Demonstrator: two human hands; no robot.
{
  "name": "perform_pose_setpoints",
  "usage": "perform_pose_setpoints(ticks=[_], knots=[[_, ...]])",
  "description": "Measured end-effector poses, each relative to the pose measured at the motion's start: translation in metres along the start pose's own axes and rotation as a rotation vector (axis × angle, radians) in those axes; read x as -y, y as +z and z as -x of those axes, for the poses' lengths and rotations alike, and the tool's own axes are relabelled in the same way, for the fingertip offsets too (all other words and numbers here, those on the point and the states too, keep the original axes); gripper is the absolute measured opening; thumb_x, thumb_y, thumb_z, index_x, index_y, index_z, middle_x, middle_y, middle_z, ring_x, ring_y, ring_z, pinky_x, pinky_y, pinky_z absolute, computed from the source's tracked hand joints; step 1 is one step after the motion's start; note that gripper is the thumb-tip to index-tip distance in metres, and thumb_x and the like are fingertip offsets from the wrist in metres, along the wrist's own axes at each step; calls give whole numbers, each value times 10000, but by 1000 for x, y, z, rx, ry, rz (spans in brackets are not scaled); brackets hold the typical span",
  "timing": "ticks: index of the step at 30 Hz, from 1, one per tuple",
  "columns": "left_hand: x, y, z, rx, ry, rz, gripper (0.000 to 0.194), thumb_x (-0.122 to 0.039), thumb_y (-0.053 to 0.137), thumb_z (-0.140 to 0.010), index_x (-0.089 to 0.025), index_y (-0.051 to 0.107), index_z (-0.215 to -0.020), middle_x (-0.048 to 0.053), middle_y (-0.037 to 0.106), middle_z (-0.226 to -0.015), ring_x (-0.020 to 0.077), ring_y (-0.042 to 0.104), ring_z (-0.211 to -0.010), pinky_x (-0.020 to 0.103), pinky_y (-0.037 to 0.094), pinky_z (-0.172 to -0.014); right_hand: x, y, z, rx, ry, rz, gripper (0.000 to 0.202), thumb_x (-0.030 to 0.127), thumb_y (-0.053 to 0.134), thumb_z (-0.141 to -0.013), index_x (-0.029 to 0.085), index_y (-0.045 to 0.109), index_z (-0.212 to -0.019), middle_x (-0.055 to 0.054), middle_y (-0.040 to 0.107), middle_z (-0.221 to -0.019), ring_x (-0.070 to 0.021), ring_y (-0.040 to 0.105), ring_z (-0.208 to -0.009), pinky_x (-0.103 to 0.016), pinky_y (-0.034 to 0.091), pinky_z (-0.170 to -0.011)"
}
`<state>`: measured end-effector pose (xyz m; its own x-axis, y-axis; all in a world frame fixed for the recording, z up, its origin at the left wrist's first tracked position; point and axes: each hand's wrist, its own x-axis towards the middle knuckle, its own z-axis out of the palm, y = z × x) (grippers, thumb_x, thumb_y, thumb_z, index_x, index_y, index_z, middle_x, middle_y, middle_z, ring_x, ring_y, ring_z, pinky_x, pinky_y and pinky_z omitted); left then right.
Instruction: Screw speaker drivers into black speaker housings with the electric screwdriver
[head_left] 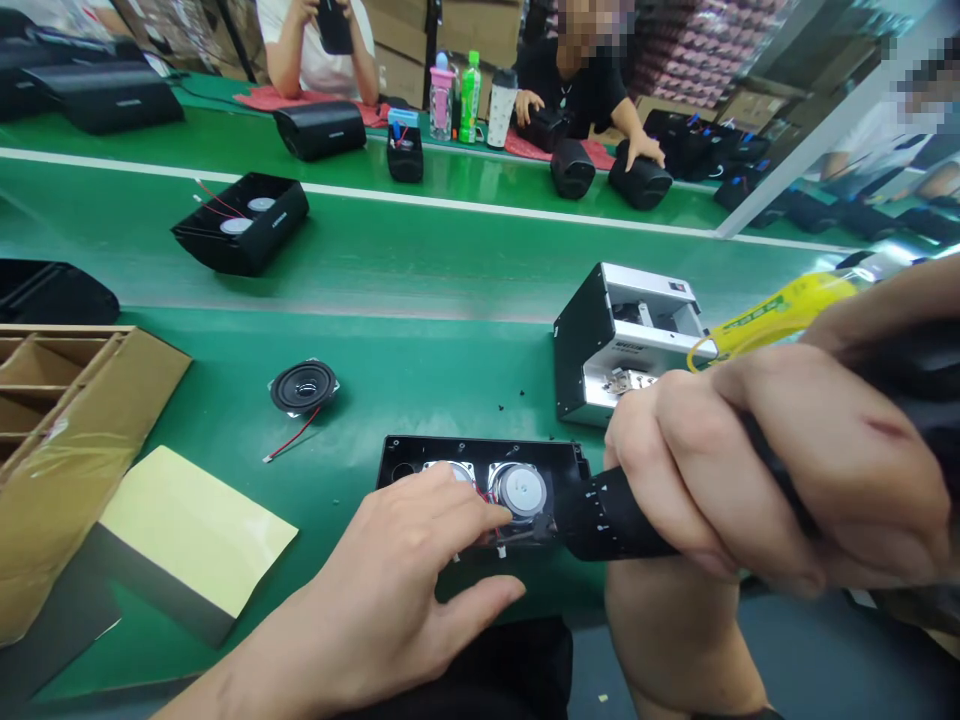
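Note:
A black speaker housing lies at the table's front edge, with two round speaker drivers in it; the right driver shows fully. My left hand rests over the housing's left part, thumb and fingers apart, covering much of the left driver. My right hand is wrapped round a black electric screwdriver, whose front end points at the housing beside the right driver. Its tip is hard to make out. A loose speaker with a red wire lies farther left on the green table.
A silver-and-black screw feeder stands behind my right hand. At left are a cardboard divider box and a yellow pad. An open housing sits on the middle strip. Two people work across the table, near bottles.

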<state>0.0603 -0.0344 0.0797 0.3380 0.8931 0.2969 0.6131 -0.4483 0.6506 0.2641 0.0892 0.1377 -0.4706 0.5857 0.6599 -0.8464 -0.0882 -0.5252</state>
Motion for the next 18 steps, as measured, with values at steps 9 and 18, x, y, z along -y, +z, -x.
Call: perform_pose_setpoints(ticks=[9,18], knots=[[54,-20,2,62,-92,-389,484,-433,675,-1026,-236,554,-1451,134,586,-1535,365,503,-1432,581,475,-1103,-19,9,-24,-238,109,305,316,581,645,-1065,276,725,-1082,74,591,-608,-124,466,-395,-253,463,-410],[75,-12,-9,226,-63,-368,777,-616,698,-972,-227,435,-1592,134,656,-1458,368,610,-1321,542,560,-1026,-65,-8,-26,-286,175,431,660,863,481,-991,253,563,-1227,85,568,-633,-122,436,-423,-257,402,-403]])
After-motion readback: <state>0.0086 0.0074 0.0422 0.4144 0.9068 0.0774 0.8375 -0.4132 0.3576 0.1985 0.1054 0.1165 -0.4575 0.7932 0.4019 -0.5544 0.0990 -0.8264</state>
